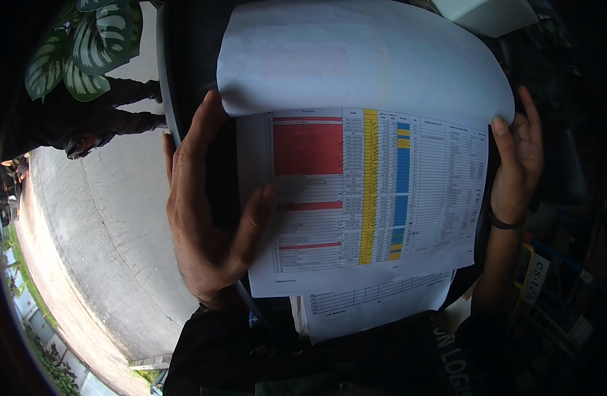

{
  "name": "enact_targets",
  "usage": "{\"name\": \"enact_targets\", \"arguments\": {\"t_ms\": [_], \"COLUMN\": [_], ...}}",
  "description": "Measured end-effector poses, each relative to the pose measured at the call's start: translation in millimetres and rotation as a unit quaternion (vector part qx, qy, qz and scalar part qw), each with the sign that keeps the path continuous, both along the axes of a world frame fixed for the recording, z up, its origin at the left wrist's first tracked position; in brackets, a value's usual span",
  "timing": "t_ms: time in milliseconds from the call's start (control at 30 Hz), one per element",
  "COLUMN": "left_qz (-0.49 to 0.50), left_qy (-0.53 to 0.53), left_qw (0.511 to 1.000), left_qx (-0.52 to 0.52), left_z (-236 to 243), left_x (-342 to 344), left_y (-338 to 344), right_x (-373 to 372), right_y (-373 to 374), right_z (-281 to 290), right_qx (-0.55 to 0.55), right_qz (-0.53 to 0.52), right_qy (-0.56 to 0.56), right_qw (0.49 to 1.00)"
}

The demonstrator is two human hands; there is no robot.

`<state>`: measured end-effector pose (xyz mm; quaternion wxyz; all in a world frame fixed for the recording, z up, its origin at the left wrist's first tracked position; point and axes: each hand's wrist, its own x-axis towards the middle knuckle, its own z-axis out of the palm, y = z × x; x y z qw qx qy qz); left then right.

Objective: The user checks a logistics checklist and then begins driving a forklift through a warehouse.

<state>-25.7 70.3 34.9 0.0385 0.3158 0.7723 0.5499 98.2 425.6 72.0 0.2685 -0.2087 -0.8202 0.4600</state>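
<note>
A printed sheet with a table lies in front of me, its columns filled with red, yellow and blue blocks. Over its top a white sheet is turned up and curls away, blank side showing. My left hand is at the left edge, thumb spread over the table and slightly blurred, index fingertip by the turned-up sheet's lower left corner. At the right, my right hand has its thumb on that sheet's right corner, with the fingers behind it. Another printed sheet sticks out below.
Beneath the papers is a dark surface with a rim at the left. A white box-like object stands at the far right. Striped plant leaves hang at the upper left, near a person's dark-clothed legs on the grey floor.
</note>
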Motion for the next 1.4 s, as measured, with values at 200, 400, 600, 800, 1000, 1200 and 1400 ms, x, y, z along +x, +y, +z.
{"name": "enact_targets", "arguments": {"t_ms": [200,400,600,800,1000,1200,1400], "left_qz": [-0.003,-0.005,-0.006,-0.008,-0.009,-0.011,-0.024], "left_qy": [0.011,0.008,0.001,0.010,0.000,-0.008,0.006], "left_qw": [1.000,1.000,1.000,1.000,1.000,1.000,0.999], "left_qx": [-0.012,-0.013,-0.006,-0.004,0.012,0.018,0.023], "left_z": [2.6,2.9,3.0,2.1,1.0,2.9,1.9], "left_x": [-1.0,-1.0,-0.6,-0.7,-0.1,0.8,-0.7], "left_y": [-0.1,-1.1,-0.2,-1.4,-1.5,-0.2,-1.5], "right_x": [-1.3,3.3,8.9,8.1,8.0,12.2,14.9], "right_y": [0.4,9.7,18.9,20.1,19.9,25.5,27.4], "right_z": [-2.9,-5.1,-7.2,-8.0,-7.5,-6.4,-7.6], "right_qx": [-0.009,-0.031,-0.036,-0.030,-0.037,-0.043,-0.036], "right_qz": [-0.028,-0.022,-0.006,-0.015,-0.015,0.009,0.019], "right_qy": [0.002,-0.016,-0.019,-0.008,0.010,-0.002,-0.003], "right_qw": [1.000,0.999,0.999,0.999,0.999,0.999,0.999]}}
